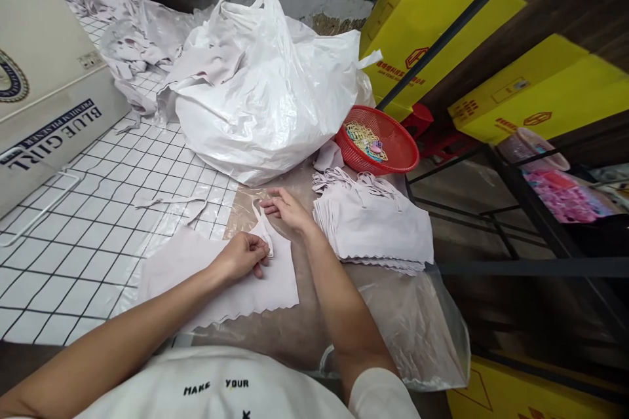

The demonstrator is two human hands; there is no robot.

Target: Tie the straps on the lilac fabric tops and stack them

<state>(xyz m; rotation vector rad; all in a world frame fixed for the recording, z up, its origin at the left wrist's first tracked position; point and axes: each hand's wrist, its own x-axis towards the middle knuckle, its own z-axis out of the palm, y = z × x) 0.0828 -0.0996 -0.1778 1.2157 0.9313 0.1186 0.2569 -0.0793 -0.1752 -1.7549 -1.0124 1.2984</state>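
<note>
On the left, a carton (54, 98) stood on the gridded counter (44, 268), with a loose strip (196, 211) of fabric lying to its right. Next, nearer the wearer, the pale fabric piece (246, 294) lay flat, its long axis running roughly left to right and its scalloped edge facing the wearer. The left hand (244, 255) was over its right half, its grip closed in a pinch on the near end of the narrow strap (263, 229). From that pinch the strap ran away from the wearer, across the piece's long axis, to a looped end. The right hand (287, 208) was nearer that loop, its fingertips just beside it; whether its grip held the loop could not be told. Farther right sat the fabric stack (378, 222), below the red basket (403, 144).
</note>
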